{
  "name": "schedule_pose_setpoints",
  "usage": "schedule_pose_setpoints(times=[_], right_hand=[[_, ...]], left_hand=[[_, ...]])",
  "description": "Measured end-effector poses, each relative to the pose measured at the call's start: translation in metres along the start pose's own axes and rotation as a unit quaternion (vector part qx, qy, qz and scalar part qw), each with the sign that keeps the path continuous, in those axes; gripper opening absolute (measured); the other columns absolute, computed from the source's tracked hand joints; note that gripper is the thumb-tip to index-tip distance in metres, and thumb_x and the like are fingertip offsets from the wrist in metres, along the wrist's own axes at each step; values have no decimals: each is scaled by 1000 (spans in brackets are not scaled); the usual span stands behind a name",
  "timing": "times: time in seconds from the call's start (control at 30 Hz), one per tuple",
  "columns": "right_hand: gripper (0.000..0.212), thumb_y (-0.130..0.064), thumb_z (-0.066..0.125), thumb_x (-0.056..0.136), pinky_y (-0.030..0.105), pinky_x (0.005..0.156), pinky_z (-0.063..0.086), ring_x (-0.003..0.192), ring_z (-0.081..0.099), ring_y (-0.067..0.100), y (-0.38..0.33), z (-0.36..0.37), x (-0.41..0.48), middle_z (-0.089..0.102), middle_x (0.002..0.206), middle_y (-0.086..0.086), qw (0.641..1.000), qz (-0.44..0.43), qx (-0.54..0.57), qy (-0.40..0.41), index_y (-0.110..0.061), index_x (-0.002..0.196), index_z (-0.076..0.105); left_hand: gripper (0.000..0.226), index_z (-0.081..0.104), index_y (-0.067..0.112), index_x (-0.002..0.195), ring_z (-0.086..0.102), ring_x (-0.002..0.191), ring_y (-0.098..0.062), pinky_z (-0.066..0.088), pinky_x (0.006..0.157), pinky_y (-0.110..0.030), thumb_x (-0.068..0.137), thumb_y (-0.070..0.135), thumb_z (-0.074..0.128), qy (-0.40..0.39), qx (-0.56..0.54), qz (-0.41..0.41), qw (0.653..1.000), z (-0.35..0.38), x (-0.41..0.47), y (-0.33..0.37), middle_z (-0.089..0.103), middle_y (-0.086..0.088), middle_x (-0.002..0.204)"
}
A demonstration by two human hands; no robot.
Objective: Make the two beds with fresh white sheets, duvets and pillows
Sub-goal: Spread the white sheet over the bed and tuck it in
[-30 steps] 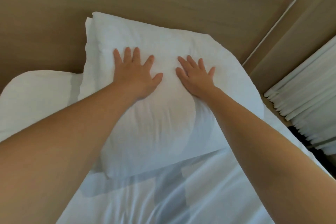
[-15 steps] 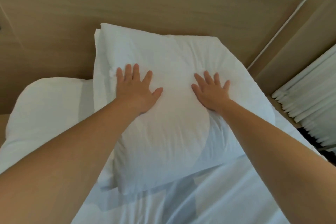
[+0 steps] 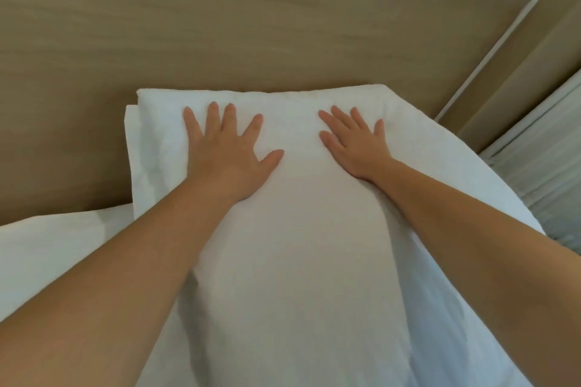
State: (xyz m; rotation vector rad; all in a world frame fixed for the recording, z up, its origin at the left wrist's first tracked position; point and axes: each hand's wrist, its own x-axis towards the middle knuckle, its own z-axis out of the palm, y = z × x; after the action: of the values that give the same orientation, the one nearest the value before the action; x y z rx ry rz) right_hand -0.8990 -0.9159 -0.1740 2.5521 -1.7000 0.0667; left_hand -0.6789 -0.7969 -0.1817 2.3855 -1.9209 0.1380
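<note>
A plump white pillow (image 3: 301, 229) lies against the wooden headboard (image 3: 251, 25), filling the middle of the view. My left hand (image 3: 226, 154) presses flat on its upper left part with fingers spread. My right hand (image 3: 355, 141) presses flat on its upper right part, fingers straight and pointing toward the headboard. A second white pillow (image 3: 53, 248) lies to the left, partly tucked behind the first. The bed below is hidden by the pillow and my arms.
A beige wall panel (image 3: 528, 66) with a pale strip runs along the right of the headboard. White pleated curtains (image 3: 547, 160) hang at the far right, close to the pillow's right edge.
Both hands slid up the pillow toward the headboard, staying flat. The view moved closer, so the pillow now fills the frame and the sheet below is out of sight.
</note>
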Motion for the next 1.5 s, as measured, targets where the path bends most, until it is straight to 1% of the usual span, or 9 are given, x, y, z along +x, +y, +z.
schedule_pose_setpoints(times=[0.2,0.37,0.47,0.7,0.9,1.0,1.13,1.3,1.5], right_hand=[[58,-63,7,97,66,114,-2,150,-4,31,83,5,17,-6,163,-16,972,188,-42,-135,-47,153,-2],[56,-61,17,99,60,115,-9,150,-12,23,14,-12,15,-6,163,-17,995,3,79,-67,-49,152,4],[54,-59,17,100,52,117,-11,150,-9,11,-6,-6,18,-2,162,-20,993,-94,45,-62,-48,152,9],[58,-57,8,98,67,114,-2,150,-3,32,72,-6,-27,3,164,-4,958,273,-40,-83,-37,152,10],[58,-62,13,99,61,117,-7,151,-6,21,-16,-25,-70,-1,164,-11,994,49,48,-85,-44,154,6],[59,-60,8,99,58,117,-8,151,-10,20,10,-11,-108,-7,164,-10,982,171,-16,-73,-42,154,1],[65,-61,7,97,67,114,-4,149,-13,31,43,-21,-152,-12,164,-1,900,432,14,-55,-35,155,-2],[60,-62,11,98,58,114,-13,150,-16,24,-50,-28,-181,-12,163,-10,960,268,75,-29,-42,154,0],[67,-65,9,96,66,115,1,150,-14,29,-19,-15,-252,-18,162,-6,858,497,91,-95,-37,155,-8]], left_hand=[[83,-2,28,155,-5,147,-40,-8,114,-61,86,74,1,-60,26,-106,992,21,8,-35,0,-22,160],[74,-2,29,155,-11,148,-31,-8,116,-59,91,67,4,-8,-16,55,998,-18,32,-13,-5,-9,163],[70,-4,40,153,-11,149,-27,-9,117,-55,90,69,1,-80,-32,103,991,-4,42,-9,-8,-4,163],[81,8,22,155,3,147,-37,0,117,-56,89,69,1,-105,57,-55,991,-4,40,-35,9,-19,160],[67,-8,39,153,-19,148,-21,-10,117,-54,91,66,1,-90,-67,251,961,-33,-16,13,-16,3,162],[68,-10,38,153,-23,147,-22,-11,117,-54,90,65,-3,-118,2,213,970,-7,-12,-14,-23,1,160],[75,-11,30,154,-21,146,-33,-8,116,-58,90,68,-2,-116,53,68,990,-18,7,-47,-23,-8,160],[65,-7,37,153,-20,147,-17,-10,118,-53,95,62,6,-101,-79,327,936,-42,-43,-4,-18,5,161],[71,-8,27,155,-21,147,-29,-8,118,-54,95,62,2,-134,35,133,981,-22,-34,-66,-22,-6,160]])
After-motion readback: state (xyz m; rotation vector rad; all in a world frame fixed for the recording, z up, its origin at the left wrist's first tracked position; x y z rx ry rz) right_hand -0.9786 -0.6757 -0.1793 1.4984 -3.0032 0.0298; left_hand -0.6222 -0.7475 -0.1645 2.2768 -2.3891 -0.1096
